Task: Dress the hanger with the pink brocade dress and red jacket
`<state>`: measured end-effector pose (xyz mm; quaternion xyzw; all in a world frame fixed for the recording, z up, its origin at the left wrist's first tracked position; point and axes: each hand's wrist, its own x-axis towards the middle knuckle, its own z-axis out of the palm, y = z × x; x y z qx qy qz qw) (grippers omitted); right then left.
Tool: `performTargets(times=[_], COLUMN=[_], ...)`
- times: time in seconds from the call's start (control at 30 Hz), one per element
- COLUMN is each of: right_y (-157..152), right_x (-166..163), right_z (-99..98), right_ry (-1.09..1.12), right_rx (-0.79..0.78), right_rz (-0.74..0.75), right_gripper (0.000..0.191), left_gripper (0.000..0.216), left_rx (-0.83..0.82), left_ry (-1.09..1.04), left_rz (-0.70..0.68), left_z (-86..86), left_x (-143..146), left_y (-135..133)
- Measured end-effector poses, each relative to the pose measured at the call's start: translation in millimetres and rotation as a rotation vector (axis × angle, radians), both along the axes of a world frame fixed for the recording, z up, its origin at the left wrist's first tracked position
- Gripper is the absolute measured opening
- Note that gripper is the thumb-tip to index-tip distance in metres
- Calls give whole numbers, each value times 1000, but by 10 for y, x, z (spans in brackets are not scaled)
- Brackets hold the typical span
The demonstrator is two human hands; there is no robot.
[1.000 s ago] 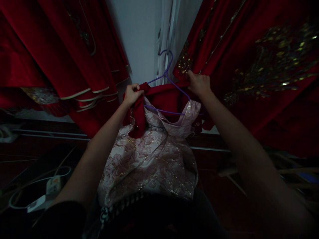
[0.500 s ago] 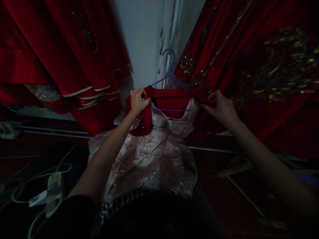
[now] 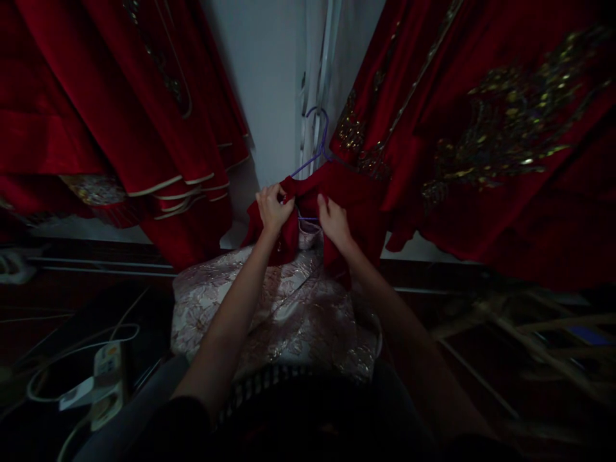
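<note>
A short red jacket (image 3: 359, 199) lies over the shoulders of a pale pink brocade dress (image 3: 298, 308). Both are on a thin purple hanger (image 3: 323, 138), whose hook sticks up above the collar. My left hand (image 3: 274, 208) is closed on the jacket's left front edge near the neck. My right hand (image 3: 333, 220) grips the right front edge, the two hands a short way apart. Between them a little of the dress's neckline and the hanger's bar show. The dress spreads down over my lap.
Red garments with pale piping (image 3: 168, 186) hang at the left; red garments with gold sequin embroidery (image 3: 505, 128) hang at the right. A pale wall (image 3: 269, 77) stands behind. A white power strip (image 3: 106, 385) with cords lies lower left, and a wooden frame (image 3: 524, 340) lower right.
My right hand has moved inward to the left, bringing the jacket's right front across the dress's neckline. My left hand keeps its hold and has shifted slightly.
</note>
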<state>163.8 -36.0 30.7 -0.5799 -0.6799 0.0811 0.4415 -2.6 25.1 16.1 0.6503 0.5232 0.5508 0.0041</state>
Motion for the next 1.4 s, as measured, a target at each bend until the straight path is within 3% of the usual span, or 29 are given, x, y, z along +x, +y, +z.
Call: performTargets(times=[0.13, 0.43, 0.63, 0.77, 0.87, 0.97, 1.07, 1.2, 1.4], right_y=[-126, -273, -450, -475, -403, -306, -237, -172, -98], right_x=[-117, 235, 527, 581, 370, 61, -128, -133, -81], right_z=[-105, -68, 108, 250, 227, 97, -42, -151, -244], right_ry=[-15, -92, -98, -115, -89, -48, 64, 212, 527], right_rx=[-29, -50, 46, 122, 123, 97, 53, 32, -23], right_rz=[51, -22, -191, -113, -13, 146, 228, 253, 326], right_gripper=[55, 58, 56, 54, 56, 53, 47, 40, 35], left_gripper=[10, 15, 16, 16, 19, 19, 27, 43, 24], left_rx=[3, 33, 57, 23, -99, -110, -202, -386, -398], left_ry=[22, 88, 107, -75, -160, -116, -273, -495, -637], left_rz=[-55, -114, -109, -75, -221, -461, -583, -671, -685], left_z=[19, -98, 86, 238, 264, 199, 106, -11, -285], left_x=[-102, -18, -292, -402, -216, 101, 293, 285, 299], left_y=[-9, -194, -215, -214, -304, -465, -590, -643, -652])
